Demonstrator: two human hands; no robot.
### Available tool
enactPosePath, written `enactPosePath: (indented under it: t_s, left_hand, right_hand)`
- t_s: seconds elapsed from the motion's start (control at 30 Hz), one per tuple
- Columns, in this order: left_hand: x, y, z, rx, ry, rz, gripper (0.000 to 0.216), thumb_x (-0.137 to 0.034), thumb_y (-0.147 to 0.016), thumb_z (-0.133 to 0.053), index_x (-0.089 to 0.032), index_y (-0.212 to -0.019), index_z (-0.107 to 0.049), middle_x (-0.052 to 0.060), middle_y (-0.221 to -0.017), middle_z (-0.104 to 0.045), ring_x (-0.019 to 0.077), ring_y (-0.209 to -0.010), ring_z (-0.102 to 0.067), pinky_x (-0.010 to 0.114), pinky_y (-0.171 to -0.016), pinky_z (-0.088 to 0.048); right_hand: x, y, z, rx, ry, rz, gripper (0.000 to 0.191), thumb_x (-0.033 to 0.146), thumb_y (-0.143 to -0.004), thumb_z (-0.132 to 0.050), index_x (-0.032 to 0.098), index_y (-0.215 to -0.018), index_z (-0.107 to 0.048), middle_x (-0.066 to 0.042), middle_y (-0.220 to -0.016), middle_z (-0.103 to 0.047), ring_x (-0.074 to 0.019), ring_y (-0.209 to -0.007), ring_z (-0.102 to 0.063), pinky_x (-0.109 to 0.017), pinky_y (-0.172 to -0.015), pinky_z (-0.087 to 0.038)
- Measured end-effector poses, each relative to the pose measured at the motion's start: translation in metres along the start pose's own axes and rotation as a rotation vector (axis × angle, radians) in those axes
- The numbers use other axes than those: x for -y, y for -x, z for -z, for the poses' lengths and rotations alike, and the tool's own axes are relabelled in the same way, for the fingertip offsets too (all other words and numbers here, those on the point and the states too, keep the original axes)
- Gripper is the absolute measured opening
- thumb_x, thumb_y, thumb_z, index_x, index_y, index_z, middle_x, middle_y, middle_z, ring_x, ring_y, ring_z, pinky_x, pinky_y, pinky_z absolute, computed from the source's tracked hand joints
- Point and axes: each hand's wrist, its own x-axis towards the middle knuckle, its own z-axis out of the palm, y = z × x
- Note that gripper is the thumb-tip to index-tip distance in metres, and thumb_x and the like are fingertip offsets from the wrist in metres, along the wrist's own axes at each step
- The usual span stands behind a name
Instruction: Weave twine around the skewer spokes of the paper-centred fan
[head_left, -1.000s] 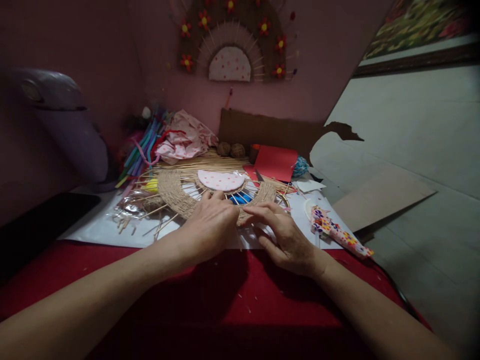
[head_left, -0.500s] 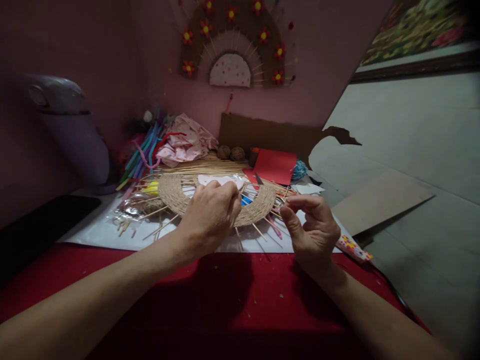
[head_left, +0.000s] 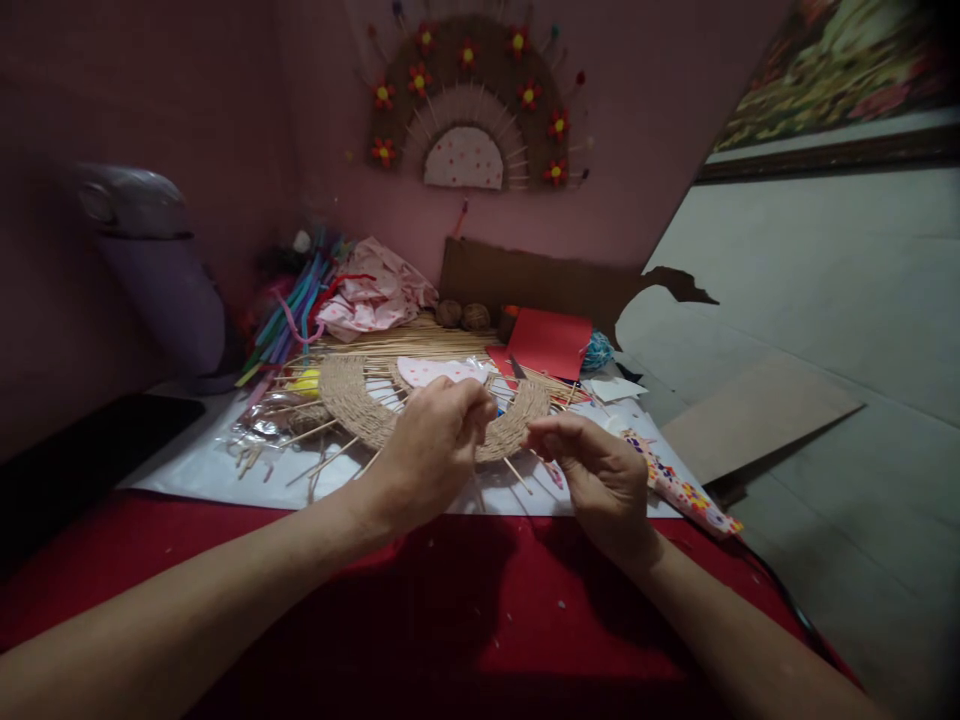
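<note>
A half-ring of woven twine (head_left: 352, 405) on thin sticks lies on white paper, with a dotted fabric half-circle (head_left: 442, 371) at its centre. In front of the ring's middle, my left hand (head_left: 431, 455) is closed, its fingers curled together; what they hold, if anything, is hidden. My right hand (head_left: 604, 480) is at the ring's right edge, thumb and index finger pinched. Anything in that pinch is too small to make out. Stick ends (head_left: 517, 474) poke out below the weave between the hands.
Behind lie a bundle of sticks (head_left: 375, 339), crumpled pink fabric (head_left: 379, 290), twine balls (head_left: 474, 317), red paper (head_left: 551, 342) and blue yarn (head_left: 598, 352). A purple bottle-like object (head_left: 169, 290) stands left. A flowered glue gun-like object (head_left: 694, 500) lies right. A finished-looking fan (head_left: 469, 110) hangs on the wall.
My right hand has moved left, closer to my left hand, and its fingers have drawn together. My left hand has shifted slightly down and turned, uncovering more of the dotted fabric.
</note>
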Motion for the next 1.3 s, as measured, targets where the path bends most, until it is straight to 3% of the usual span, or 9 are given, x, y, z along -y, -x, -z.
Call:
enactPosePath:
  t_s: [0.13, 0.3, 0.43, 0.67, 0.8, 1.0, 1.1, 1.3]
  left_hand:
    - [0.001, 0.006, -0.009, 0.066, 0.050, -0.057, 0.006, -0.019, -0.081, -0.054, -0.017, -0.084, -0.059, 0.003, -0.077, -0.058, 0.0156, -0.075, -0.049, 0.030, -0.068, -0.039]
    - [0.002, 0.006, -0.013, -0.053, -0.179, -0.205, 0.017, -0.028, -0.081, -0.056, -0.016, -0.071, -0.058, 0.004, -0.070, -0.058, 0.0176, -0.073, -0.049, 0.033, -0.070, -0.037]
    - [0.003, 0.006, -0.011, -0.022, -0.294, -0.331, 0.018, -0.022, -0.084, -0.051, -0.017, -0.069, -0.058, 0.002, -0.063, -0.056, 0.0187, -0.075, -0.050, 0.036, -0.074, -0.033]
    - [0.002, 0.008, -0.011, 0.049, 0.013, -0.133, 0.018, -0.013, -0.081, -0.049, -0.018, -0.068, -0.060, 0.001, -0.071, -0.055, 0.0132, -0.071, -0.048, 0.028, -0.069, -0.035]
    - [0.007, 0.002, -0.010, 0.046, -0.120, -0.089, 0.015, -0.014, -0.081, -0.049, -0.017, -0.070, -0.059, 0.002, -0.070, -0.057, 0.0160, -0.072, -0.049, 0.031, -0.072, -0.036]
    - [0.018, -0.004, -0.001, 0.017, -0.286, -0.111, 0.022, -0.034, -0.084, -0.051, -0.017, -0.072, -0.059, 0.004, -0.070, -0.057, 0.0197, -0.076, -0.050, 0.034, -0.073, -0.034]
    - [0.019, -0.006, 0.006, -0.010, -0.145, -0.098, 0.026, -0.028, -0.086, -0.046, -0.017, -0.064, -0.056, 0.001, -0.065, -0.053, 0.0159, -0.071, -0.049, 0.032, -0.071, -0.032]
    - [0.022, -0.014, 0.012, -0.036, 0.644, 0.180, 0.036, -0.032, -0.087, -0.041, -0.016, -0.055, -0.045, -0.002, -0.053, -0.048, 0.0104, -0.053, -0.047, 0.024, -0.055, -0.035]
  right_hand:
    - [0.004, 0.000, 0.002, 0.132, -0.035, 0.052, 0.024, 0.016, -0.087, -0.047, 0.023, -0.105, -0.061, -0.004, -0.090, -0.064, -0.0160, -0.084, -0.061, -0.032, -0.075, -0.049]
    - [0.006, 0.000, 0.002, 0.205, -0.052, 0.091, 0.028, 0.015, -0.085, -0.049, 0.022, -0.110, -0.059, -0.007, -0.104, -0.063, -0.0182, -0.092, -0.059, -0.035, -0.078, -0.049]
    - [0.007, 0.000, 0.003, 0.254, -0.096, 0.049, 0.026, 0.017, -0.084, -0.050, 0.021, -0.108, -0.059, -0.007, -0.099, -0.063, -0.0176, -0.087, -0.060, -0.034, -0.076, -0.048]
    - [0.004, 0.000, 0.005, 0.237, -0.296, -0.160, 0.019, 0.021, -0.086, -0.052, 0.025, -0.101, -0.062, -0.003, -0.091, -0.065, -0.0135, -0.079, -0.059, -0.025, -0.069, -0.046]
    - [0.005, -0.007, 0.002, 0.311, -0.344, -0.269, 0.024, 0.026, -0.084, -0.053, 0.023, -0.107, -0.059, -0.005, -0.095, -0.062, -0.0141, -0.076, -0.055, -0.025, -0.063, -0.045]
    - [0.030, -0.031, -0.002, 0.500, -0.185, -0.350, 0.036, 0.025, -0.082, -0.054, 0.023, -0.118, -0.054, -0.004, -0.092, -0.060, -0.0145, -0.076, -0.054, -0.027, -0.066, -0.046]
    - [0.044, -0.045, -0.003, 0.522, -0.268, -0.420, 0.031, 0.026, -0.080, -0.055, 0.021, -0.111, -0.059, -0.005, -0.093, -0.061, -0.0152, -0.079, -0.055, -0.025, -0.061, -0.046]
    - [0.050, -0.064, -0.021, 0.419, -0.344, -0.410, 0.025, 0.027, -0.076, -0.061, 0.019, -0.100, -0.062, -0.007, -0.090, -0.065, -0.0153, -0.078, -0.058, -0.023, -0.057, -0.045]
